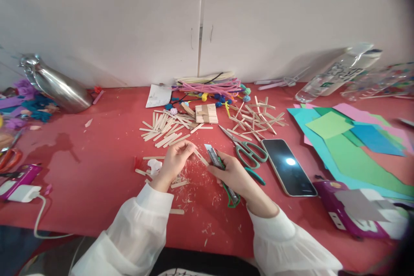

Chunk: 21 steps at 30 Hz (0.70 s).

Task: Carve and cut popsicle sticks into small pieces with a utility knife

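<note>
Spreading across the frame lay a red desk (97, 155) below a white wall (129, 21). A steel jug (58, 86) stood at the upper left and loose sticks (168, 129) lay at the centre. Scissors (249, 151) and a phone (288, 166) sat right of centre, with coloured paper (349, 146) at the right. Shavings (190, 181) dusted the desk at lower centre. Just above them the left grip (176, 157), fingers curled, pinched one stick (201, 157) by its end and held it slanted. The right grip (231, 174) was clenched round a knife (214, 158), blade up, just beside the stick. Both sleeves were white.
</note>
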Each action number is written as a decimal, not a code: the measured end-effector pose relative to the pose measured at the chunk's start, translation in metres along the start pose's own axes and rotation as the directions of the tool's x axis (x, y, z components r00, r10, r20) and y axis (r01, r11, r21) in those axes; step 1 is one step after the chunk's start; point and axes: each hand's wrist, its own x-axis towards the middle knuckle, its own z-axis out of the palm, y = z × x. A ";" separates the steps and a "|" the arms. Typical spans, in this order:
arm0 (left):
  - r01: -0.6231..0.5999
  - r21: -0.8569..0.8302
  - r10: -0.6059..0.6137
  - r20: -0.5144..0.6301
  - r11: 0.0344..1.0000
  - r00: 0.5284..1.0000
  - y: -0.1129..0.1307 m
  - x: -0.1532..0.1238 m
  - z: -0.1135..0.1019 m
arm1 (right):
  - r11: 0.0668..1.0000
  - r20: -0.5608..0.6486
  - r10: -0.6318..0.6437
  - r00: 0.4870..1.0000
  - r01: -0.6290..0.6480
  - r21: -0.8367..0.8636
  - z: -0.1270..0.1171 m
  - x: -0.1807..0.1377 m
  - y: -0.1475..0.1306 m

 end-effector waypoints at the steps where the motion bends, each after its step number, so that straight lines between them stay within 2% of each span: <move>1: -0.014 0.018 0.014 -0.008 1.000 1.000 -0.001 0.001 -0.001 | 1.000 -0.027 -0.004 1.000 0.003 -0.009 -0.001 0.000 0.000; 4: -0.054 0.080 0.060 -0.069 0.995 0.996 -0.005 0.001 -0.003 | 0.986 -0.177 -0.082 0.981 0.053 -0.160 -0.001 0.000 0.000; 6: -0.086 0.144 0.102 -0.107 0.986 0.989 -0.009 0.001 -0.003 | 0.944 -0.207 -0.173 0.963 0.103 -0.313 0.001 -0.001 0.000; 9: -0.140 0.229 0.171 -0.125 0.963 0.977 -0.012 0.000 -0.003 | 0.853 -0.112 -0.255 0.961 0.169 -0.495 0.007 -0.003 0.001; 12: -0.167 0.267 0.209 -0.135 0.949 0.969 -0.013 -0.002 -0.002 | 0.761 -0.043 -0.239 0.970 0.159 -0.629 0.013 -0.004 0.003; 16: -0.178 0.303 0.229 -0.142 0.936 0.963 -0.009 -0.005 0.001 | 0.695 -0.032 -0.204 0.979 0.122 -0.708 0.016 -0.005 0.005; 21: -0.194 0.337 0.242 -0.107 0.921 0.964 -0.005 -0.008 0.003 | 0.609 -0.058 -0.269 0.961 0.123 -0.783 0.016 -0.005 0.007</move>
